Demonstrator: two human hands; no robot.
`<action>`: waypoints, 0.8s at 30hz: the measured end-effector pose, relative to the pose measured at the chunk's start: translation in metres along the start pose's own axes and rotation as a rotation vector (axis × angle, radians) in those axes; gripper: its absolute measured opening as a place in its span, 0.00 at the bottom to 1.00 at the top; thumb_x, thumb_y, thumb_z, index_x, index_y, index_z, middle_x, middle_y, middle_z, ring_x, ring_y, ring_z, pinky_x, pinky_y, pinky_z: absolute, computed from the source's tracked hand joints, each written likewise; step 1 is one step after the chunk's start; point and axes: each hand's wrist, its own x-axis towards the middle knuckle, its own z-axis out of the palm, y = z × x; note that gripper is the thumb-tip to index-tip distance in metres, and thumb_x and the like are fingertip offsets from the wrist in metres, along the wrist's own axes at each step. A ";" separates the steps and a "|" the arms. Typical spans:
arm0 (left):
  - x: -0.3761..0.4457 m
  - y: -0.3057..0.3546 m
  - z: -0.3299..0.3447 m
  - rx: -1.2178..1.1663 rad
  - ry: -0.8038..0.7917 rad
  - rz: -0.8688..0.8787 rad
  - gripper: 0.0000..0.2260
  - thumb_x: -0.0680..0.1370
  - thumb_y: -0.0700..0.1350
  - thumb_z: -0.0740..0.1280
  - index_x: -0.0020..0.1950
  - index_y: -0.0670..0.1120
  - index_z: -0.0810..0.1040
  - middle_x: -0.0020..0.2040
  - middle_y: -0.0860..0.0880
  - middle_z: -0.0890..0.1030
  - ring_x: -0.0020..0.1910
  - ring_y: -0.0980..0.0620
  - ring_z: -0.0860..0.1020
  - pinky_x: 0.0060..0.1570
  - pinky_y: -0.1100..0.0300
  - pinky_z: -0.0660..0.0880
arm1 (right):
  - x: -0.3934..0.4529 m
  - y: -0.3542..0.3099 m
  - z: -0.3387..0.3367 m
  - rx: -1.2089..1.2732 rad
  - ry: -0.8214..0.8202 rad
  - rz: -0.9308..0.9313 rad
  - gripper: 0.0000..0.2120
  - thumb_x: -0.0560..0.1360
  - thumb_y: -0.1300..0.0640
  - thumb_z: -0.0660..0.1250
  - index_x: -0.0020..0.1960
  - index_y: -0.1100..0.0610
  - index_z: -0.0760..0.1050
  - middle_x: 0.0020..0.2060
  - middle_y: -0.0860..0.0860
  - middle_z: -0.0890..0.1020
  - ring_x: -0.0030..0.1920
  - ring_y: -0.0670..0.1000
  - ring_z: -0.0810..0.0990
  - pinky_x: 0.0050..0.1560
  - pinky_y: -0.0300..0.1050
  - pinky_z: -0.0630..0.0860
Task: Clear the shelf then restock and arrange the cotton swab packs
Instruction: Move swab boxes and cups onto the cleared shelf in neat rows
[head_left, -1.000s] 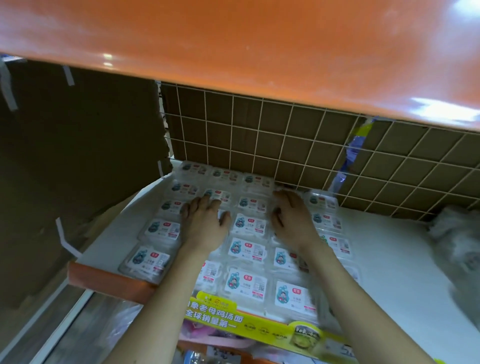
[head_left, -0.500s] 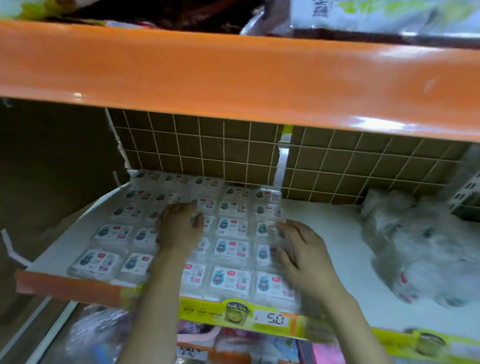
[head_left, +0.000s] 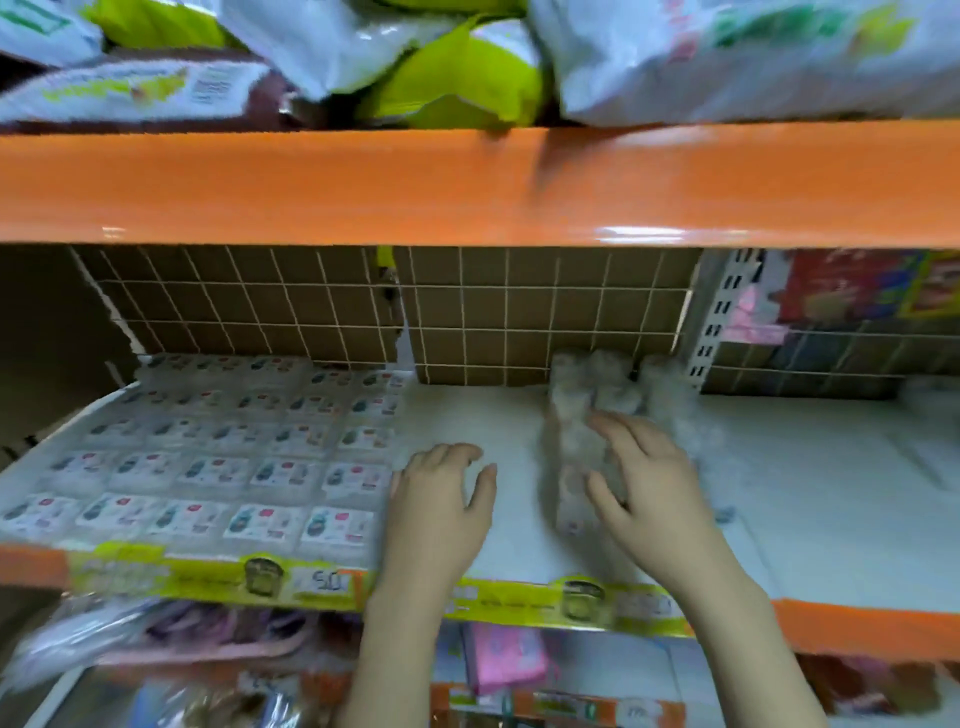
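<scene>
we are restocking: left hand (head_left: 441, 499) lies open beside the packs (head_left: 218, 457), right hand (head_left: 644, 488) open, touching a blurred bundle (head_left: 571, 431); next we must grasp it

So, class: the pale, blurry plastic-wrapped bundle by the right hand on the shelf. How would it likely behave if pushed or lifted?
The bundle looks soft and crinkly, so it probably sags rather than staying stiff. Its clear wrapping may slide easily across the smooth white shelf. It seems light for its bulk, though blur hides detail.
</scene>
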 end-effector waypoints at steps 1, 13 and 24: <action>-0.006 0.006 0.002 0.012 -0.022 0.000 0.17 0.74 0.55 0.59 0.50 0.46 0.81 0.48 0.49 0.82 0.49 0.44 0.78 0.49 0.51 0.74 | -0.006 0.008 -0.006 0.015 0.010 0.024 0.24 0.72 0.47 0.55 0.62 0.57 0.74 0.58 0.55 0.78 0.58 0.59 0.76 0.56 0.53 0.74; 0.007 0.030 0.018 0.011 -0.037 0.039 0.22 0.73 0.57 0.56 0.49 0.44 0.82 0.47 0.46 0.82 0.48 0.41 0.78 0.49 0.49 0.75 | -0.039 0.057 -0.034 0.030 -0.008 0.180 0.24 0.73 0.47 0.54 0.65 0.57 0.72 0.58 0.54 0.78 0.57 0.57 0.76 0.54 0.53 0.75; 0.018 0.085 0.054 -0.144 0.049 0.158 0.16 0.74 0.54 0.57 0.46 0.46 0.81 0.45 0.50 0.82 0.47 0.46 0.78 0.48 0.51 0.74 | -0.058 0.123 -0.060 0.036 0.028 0.323 0.24 0.72 0.52 0.60 0.66 0.58 0.72 0.59 0.55 0.78 0.59 0.59 0.76 0.57 0.53 0.71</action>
